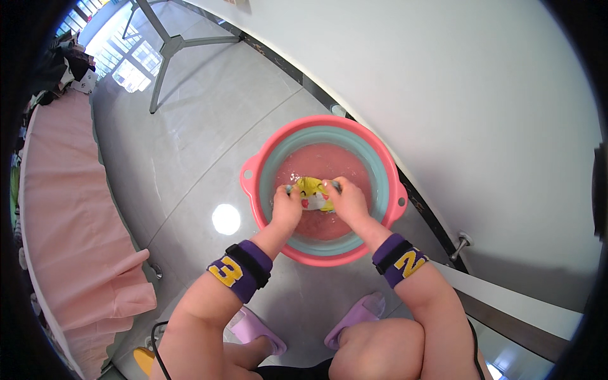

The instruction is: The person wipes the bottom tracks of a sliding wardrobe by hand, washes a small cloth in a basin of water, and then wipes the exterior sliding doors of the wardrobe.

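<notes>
A round plastic basin (321,261) with a pink rim and blue-green wall stands on the tiled floor, with water inside. Over its middle I hold a small yellow and white cloth item (314,194) printed with a cartoon face and red cheeks. My left hand (288,204) grips its left end, and my right hand (348,199) grips its right end. Whether its lower side touches the water I cannot tell. Purple wristbands with yellow numerals and black straps circle both forearms.
A white wall (451,118) with a dark skirting runs close along the basin's right side. Grey metal stand legs (172,46) rest on the floor beyond. Pink fabric (76,204) hangs at the left. A metal door stop (460,244) sticks out at the right. Pink slippers (354,320) are below.
</notes>
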`<state>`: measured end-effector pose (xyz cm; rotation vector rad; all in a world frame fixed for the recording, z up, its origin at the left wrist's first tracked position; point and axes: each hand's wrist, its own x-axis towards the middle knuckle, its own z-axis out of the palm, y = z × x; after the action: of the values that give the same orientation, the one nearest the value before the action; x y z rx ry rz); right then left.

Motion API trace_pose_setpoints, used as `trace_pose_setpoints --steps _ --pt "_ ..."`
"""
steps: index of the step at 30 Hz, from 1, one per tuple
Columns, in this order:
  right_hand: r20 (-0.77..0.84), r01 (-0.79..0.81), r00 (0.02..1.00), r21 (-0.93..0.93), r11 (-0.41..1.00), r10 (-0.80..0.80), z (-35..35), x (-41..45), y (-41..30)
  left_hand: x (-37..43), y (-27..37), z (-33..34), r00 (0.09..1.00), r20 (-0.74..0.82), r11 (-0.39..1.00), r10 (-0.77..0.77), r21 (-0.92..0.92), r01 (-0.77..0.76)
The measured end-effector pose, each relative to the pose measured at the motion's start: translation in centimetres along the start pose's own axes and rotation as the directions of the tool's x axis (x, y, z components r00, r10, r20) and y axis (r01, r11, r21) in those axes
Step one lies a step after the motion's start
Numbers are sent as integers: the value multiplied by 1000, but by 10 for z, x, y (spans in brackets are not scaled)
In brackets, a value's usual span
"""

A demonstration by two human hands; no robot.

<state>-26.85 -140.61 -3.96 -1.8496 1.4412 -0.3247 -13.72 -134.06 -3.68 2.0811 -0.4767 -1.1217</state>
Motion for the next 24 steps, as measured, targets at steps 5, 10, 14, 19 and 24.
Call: trace_pose_setpoints --steps 5,10,14,19,24 --pt "111 242 968 -191 951 -224 13 -2 11 -1 -12 10 976 176 849 129 489 -200" --pt "297 404 902 -331 853 -312 17 -9 7 -3 -1 9 976 201 632 -81 768 -106" --pt "323 417 899 -429 801 -296 15 -11 4 2 6 2 964 237 597 -121 794 -120" --pt "341 291 933 -513 807 -120 -3 -3 6 -8 13 -7 954 301 630 5 740 -237" --pt "275 413 871 40 910 -407 -43 -8 -45 -12 11 -28 840 428 646 334 545 -535"
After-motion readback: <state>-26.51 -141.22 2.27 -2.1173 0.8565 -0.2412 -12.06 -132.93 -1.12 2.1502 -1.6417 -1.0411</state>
